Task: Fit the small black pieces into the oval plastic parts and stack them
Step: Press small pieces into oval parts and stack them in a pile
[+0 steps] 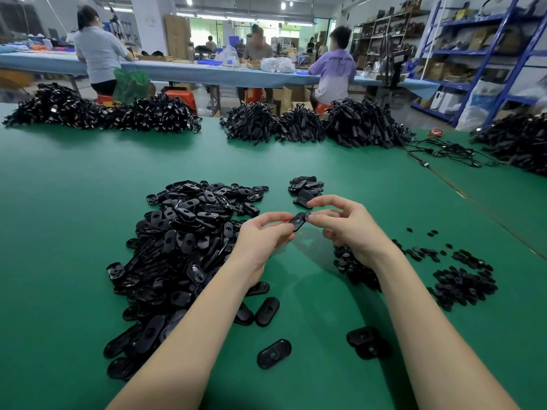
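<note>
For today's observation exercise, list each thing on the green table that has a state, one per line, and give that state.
left hand: pinches the oval part
right hand: pinches a small black piece
oval part: held above the table, tilted
small black piece: at the oval part's end
big oval pile: loose, unsorted
small stack: set apart beyond the hands
small pieces: scattered heaps
</note>
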### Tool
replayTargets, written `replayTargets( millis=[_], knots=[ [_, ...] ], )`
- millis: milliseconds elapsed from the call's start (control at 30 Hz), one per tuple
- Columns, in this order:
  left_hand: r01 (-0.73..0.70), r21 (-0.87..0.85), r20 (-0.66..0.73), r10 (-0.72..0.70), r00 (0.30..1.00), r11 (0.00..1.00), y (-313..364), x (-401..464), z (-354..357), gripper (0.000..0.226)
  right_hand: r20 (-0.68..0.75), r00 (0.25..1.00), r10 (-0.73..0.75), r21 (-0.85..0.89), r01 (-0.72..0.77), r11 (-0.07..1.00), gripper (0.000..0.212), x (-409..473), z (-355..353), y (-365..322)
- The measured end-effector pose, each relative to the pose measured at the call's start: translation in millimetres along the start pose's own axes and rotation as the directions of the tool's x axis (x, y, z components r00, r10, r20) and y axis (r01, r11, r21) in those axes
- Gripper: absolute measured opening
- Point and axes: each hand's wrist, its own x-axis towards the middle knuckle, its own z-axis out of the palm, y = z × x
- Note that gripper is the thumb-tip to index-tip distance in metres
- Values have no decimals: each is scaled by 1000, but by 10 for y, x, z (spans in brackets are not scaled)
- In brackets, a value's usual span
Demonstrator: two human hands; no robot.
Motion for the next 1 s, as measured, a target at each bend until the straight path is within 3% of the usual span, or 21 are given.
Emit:
replayTargets(
  millis=[267, 1000],
  knots=[
    [-25, 41, 6, 24, 1000, 999, -26, 11, -24, 16, -16, 1000, 5, -86, -6, 996, 11, 1, 43, -7],
    [-110, 45, 39, 108, 993, 993, -66, 6, -36, 14, -115, 991, 75, -46, -81, 996, 4, -1, 118, 7]
  ],
)
